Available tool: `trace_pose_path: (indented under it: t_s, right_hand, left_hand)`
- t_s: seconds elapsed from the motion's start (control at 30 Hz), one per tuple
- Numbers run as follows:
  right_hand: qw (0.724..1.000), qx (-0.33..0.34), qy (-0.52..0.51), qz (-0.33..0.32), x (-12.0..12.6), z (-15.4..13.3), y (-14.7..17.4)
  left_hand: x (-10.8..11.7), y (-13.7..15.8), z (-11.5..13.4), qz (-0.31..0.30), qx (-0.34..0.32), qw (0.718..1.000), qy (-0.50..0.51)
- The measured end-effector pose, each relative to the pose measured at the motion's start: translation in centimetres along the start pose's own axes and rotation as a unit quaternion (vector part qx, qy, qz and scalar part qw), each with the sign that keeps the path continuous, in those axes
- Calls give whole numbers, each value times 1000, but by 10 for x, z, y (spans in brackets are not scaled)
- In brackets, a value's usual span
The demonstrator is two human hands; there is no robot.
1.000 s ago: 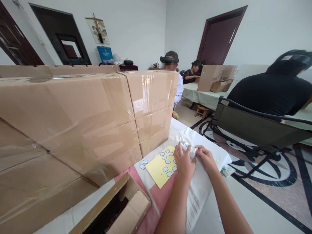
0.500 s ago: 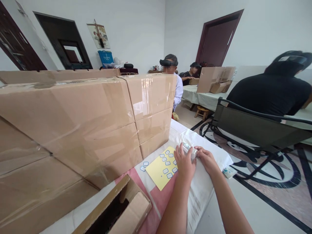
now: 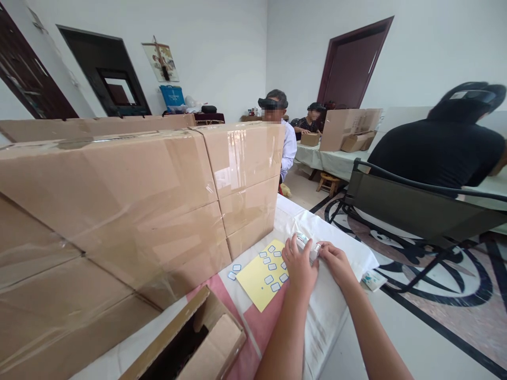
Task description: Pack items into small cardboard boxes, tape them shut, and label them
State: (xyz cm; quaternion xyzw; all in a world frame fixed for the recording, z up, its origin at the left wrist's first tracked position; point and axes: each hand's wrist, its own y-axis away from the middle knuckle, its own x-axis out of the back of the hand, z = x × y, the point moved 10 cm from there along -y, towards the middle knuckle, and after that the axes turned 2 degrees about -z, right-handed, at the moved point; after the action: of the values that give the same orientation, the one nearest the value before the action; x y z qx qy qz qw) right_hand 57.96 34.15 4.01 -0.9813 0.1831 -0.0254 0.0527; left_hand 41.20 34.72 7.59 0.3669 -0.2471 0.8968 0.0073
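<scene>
My left hand (image 3: 299, 258) is wrapped over a small white, shiny object (image 3: 302, 238) with greenish marks, whose kind I cannot make out. My right hand (image 3: 335, 260) pinches at its right end, where a small pale piece shows by the fingertips. Partly under my left hand lies a yellow sheet (image 3: 255, 295), bearing several small white labels (image 3: 269, 279) with blue borders, scattered at different angles. Two similar labels (image 3: 234, 271) rest on the cloth just left of the sheet.
A wall of taped cardboard boxes (image 3: 158, 195) stands along the left. An open cardboard box (image 3: 216, 343) sits at the near edge. A green-and-white packet (image 3: 373, 281) lies by the table's right edge. People sit beyond, one near a dark folding chair (image 3: 415, 198).
My hands stay nearly in place, with the right fingers shifting slightly at the white object's end. In the background, a person's small box has come further into view.
</scene>
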Motion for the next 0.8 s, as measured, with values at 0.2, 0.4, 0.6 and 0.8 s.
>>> trace_pose_path:
  t_s: [0.2, 0.4, 0.6, 0.8]
  right_hand:
    - [1000, 4, 11, -8, -1, 0, 0]
    - [998, -8, 31, -53, -6, -3, 0]
    - [996, 16, 76, -49, -6, -8, 0]
    - [989, 51, 135, 9, -1, -16, 3]
  left_hand:
    - [4, 0, 3, 9, -5, 1000, -9]
    - [6, 0, 4, 6, -5, 1000, -5]
    - [3, 0, 1, 11, -1, 1000, 0]
    - [2, 0, -2, 13, 0, 1000, -2]
